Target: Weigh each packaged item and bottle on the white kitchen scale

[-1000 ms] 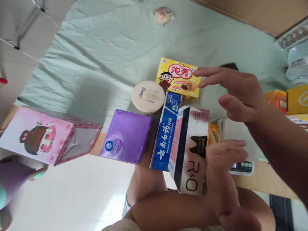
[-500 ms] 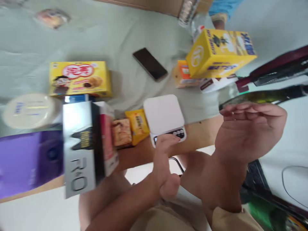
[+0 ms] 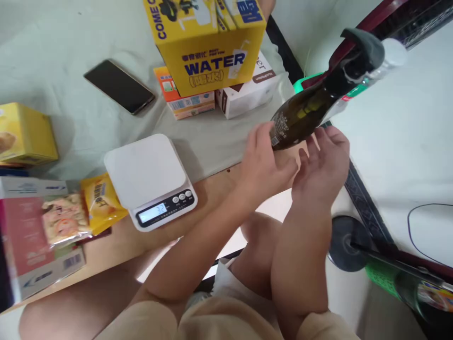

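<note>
A dark green glass bottle (image 3: 300, 115) with a black stopper or cap (image 3: 363, 54) leans toward the upper right in view, its base near the table edge. My left hand (image 3: 265, 163) is closed around the lower left side of the bottle, fingers partly behind it. On the other side, my right hand (image 3: 320, 163) has its fingers apart and curved by the bottle; whether they press on it I cannot tell. To the left sits a white kitchen scale (image 3: 146, 172) with a bare platform and a lit display (image 3: 152, 214).
A large yellow box (image 3: 212, 52) rests above an orange carton (image 3: 193, 104) and a white-brown box (image 3: 249, 89). A phone (image 3: 119, 86) lies behind the scale. Left of it are a yellow snack packet (image 3: 102, 203), a clear snack packet (image 3: 65, 219) and a pink box (image 3: 30, 236).
My left hand has left the scale's button panel and moved right to the bottle. My right hand has turned in beside the bottle. The view has swung right.
</note>
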`<state>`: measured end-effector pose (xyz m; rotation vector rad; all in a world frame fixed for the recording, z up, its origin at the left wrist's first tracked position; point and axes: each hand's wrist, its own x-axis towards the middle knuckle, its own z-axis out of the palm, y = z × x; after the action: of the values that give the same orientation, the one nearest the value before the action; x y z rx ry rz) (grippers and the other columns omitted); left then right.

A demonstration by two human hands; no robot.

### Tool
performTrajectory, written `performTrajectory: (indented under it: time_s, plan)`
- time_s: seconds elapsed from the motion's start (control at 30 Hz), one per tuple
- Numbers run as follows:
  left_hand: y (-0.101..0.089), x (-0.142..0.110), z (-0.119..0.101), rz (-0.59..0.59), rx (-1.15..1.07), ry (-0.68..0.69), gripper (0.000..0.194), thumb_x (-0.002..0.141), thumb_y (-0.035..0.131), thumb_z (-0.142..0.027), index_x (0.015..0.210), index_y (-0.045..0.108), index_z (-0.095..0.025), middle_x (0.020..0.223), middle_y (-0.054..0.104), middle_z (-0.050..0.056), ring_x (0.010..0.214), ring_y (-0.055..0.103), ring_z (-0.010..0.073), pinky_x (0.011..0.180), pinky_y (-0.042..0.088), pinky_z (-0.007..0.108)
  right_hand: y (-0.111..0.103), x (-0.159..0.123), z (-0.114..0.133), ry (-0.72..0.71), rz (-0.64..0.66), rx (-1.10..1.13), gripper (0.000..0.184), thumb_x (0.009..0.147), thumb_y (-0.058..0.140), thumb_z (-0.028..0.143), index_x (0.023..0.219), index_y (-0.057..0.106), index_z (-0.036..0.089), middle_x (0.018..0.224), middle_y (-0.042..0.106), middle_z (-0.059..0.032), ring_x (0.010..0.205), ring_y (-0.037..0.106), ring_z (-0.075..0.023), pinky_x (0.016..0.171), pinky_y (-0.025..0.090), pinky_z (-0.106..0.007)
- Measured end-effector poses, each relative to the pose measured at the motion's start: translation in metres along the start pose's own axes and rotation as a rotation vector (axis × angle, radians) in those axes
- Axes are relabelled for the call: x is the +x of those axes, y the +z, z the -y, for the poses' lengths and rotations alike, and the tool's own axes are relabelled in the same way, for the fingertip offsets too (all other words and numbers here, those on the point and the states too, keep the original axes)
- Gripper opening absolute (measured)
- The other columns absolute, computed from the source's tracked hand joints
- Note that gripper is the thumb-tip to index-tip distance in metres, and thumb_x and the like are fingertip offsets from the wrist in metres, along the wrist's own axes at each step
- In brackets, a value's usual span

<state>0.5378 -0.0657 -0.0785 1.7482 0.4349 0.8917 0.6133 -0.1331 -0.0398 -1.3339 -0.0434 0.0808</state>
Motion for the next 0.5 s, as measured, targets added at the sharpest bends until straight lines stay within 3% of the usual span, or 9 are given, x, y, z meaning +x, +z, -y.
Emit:
performTrajectory:
  time_s: [0.1, 0.23, 0.4, 0.5]
  plan:
    - [0.014, 0.039, 0.029, 0.057, -0.003, 0.006, 0.099, 0.076, 0.087, -0.065, 0.149, 0.041, -0.016, 0.159, 0.048, 0.022, 0.154, 0.045, 0.0445, 0.124, 0.044, 0.065, -0.008, 0.011, -0.017, -0.037, 0.154, -0.015, 0.030, 0.087, 0.061, 0.041, 0.114, 0.066, 0.029, 0.123, 0.073, -0.0021, 0.113, 0.073, -0.0153, 0.094, 0.059, -0.034]
    - [0.017, 0.064, 0.040, 0.150, -0.025, 0.026, 0.099, 0.072, 0.090, -0.060, 0.146, 0.043, -0.015, 0.147, 0.061, 0.019, 0.140, 0.059, 0.0388, 0.116, 0.053, 0.062, -0.013, 0.017, -0.027, -0.021, 0.294, -0.001, 0.040, 0.095, 0.051, 0.055, 0.125, 0.065, 0.032, 0.135, 0.070, -0.0025, 0.124, 0.071, -0.0164, 0.101, 0.060, -0.037]
    - [0.012, 0.058, 0.027, 0.086, -0.017, -0.002, 0.086, 0.065, 0.096, -0.054, 0.132, 0.052, -0.021, 0.128, 0.070, 0.011, 0.122, 0.068, 0.0359, 0.105, 0.060, 0.060, -0.005, 0.003, -0.020, 0.001, 0.195, 0.034, 0.040, 0.095, 0.047, 0.055, 0.118, 0.071, 0.032, 0.130, 0.071, -0.0023, 0.124, 0.071, -0.0185, 0.097, 0.064, -0.038]
    - [-0.009, 0.043, 0.011, 0.016, -0.036, -0.043, 0.092, 0.061, 0.097, -0.061, 0.132, 0.052, -0.024, 0.127, 0.070, 0.011, 0.120, 0.069, 0.0353, 0.103, 0.061, 0.055, -0.001, -0.013, -0.007, -0.056, 0.281, -0.010, 0.037, 0.095, 0.052, 0.053, 0.117, 0.073, 0.032, 0.129, 0.071, -0.0026, 0.130, 0.070, -0.0235, 0.105, 0.064, -0.045]
